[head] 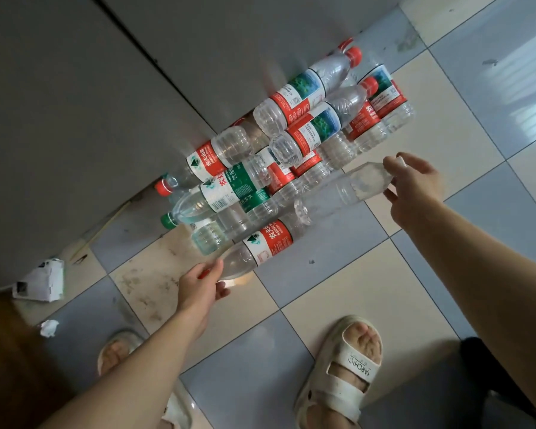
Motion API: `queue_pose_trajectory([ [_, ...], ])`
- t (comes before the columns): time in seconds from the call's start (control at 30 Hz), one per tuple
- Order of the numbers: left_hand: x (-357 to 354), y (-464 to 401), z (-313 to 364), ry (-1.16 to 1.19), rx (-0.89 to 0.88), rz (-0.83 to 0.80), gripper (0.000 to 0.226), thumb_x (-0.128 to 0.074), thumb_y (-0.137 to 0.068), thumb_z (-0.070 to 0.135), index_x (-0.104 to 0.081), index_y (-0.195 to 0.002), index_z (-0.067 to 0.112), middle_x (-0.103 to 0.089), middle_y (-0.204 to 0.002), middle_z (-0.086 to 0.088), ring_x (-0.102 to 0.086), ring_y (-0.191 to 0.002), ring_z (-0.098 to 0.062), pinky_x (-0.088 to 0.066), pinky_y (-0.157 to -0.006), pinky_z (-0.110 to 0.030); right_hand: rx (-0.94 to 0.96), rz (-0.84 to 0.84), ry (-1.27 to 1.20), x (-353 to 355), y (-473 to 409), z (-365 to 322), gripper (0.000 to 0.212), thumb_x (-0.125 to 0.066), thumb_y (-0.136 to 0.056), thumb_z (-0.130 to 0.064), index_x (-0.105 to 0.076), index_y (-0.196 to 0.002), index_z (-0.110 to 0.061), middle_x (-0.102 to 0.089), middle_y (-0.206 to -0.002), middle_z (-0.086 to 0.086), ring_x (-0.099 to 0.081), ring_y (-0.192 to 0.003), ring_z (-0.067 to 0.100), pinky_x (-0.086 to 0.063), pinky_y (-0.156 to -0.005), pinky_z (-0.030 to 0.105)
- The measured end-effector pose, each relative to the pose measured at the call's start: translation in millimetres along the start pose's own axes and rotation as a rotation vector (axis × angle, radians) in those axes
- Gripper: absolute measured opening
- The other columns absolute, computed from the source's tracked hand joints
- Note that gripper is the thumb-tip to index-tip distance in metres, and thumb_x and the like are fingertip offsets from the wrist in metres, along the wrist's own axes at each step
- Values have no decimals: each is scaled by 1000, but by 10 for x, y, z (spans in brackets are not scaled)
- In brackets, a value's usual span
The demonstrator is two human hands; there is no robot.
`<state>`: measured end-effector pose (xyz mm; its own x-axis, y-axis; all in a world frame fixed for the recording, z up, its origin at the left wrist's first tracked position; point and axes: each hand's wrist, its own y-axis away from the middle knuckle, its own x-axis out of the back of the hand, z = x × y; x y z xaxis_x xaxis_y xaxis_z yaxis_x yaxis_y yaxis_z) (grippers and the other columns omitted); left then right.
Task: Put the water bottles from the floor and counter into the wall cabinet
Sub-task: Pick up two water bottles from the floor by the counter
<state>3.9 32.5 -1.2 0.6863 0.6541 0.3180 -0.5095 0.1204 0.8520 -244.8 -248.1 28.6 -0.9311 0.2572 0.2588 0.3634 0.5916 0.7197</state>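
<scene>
Fingers of the left hand (203,283) pinch a red-label bottle (260,246) by its neck; the right hand (415,187) grips an unlabelled bottle (347,187). Both are lifting from the pile (291,144) on the floor (338,289); next comes carrying them up to the unseen cabinet.

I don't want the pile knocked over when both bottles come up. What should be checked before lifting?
1. Left hand grips red-label bottle at its neck: ok.
2. Right hand grips unlabelled clear bottle at one end: ok.
3. Clear bottle free of the pile: cannot tell, its far end overlaps other bottles.
4. Red-label bottle free of the pile: cannot tell.
5. Feet clear of bottles: ok.
</scene>
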Motion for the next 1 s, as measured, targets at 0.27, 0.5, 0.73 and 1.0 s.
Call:
queue_pose_trajectory([
  [0.27,-13,602,560,-285,-291,-133,24,-70,-94,12,-70,-119,11,-69,-103,-10,-75,-71,-17,-60,-67,-22,389,-141,396,-9,798,-102,27,-83,-80,-10,-71,-100,-23,-67,-105,-8,-64,-93,12,-53,-70,18],
  [0.5,-531,1077,960,-677,-724,-265,17,-75,-88,11,-71,-104,18,-51,-115,7,-58,-102,-12,-52,-84,-21,566,-194,629,69,1081,7,22,-77,-85,-7,-67,-93,-24,-55,-102,-7,-59,-94,18,-34,-63,9],
  [0.73,-899,1188,1027,-882,-965,-305,18,-73,-90,11,-69,-103,22,-44,-112,11,-46,-97,-10,-40,-78,-12,633,-171,595,259,999,44,25,-77,-85,-8,-64,-92,-27,-57,-100,-7,-60,-95,23,-48,-78,27],
  [1.0,-1173,1233,1091,-975,-1051,-339,20,-72,-91,12,-69,-109,19,-43,-112,12,-50,-100,-12,-41,-79,-22,633,-199,602,424,931,128,28,-78,-84,-8,-62,-96,-28,-55,-100,-10,-58,-90,18,-37,-68,11],
])
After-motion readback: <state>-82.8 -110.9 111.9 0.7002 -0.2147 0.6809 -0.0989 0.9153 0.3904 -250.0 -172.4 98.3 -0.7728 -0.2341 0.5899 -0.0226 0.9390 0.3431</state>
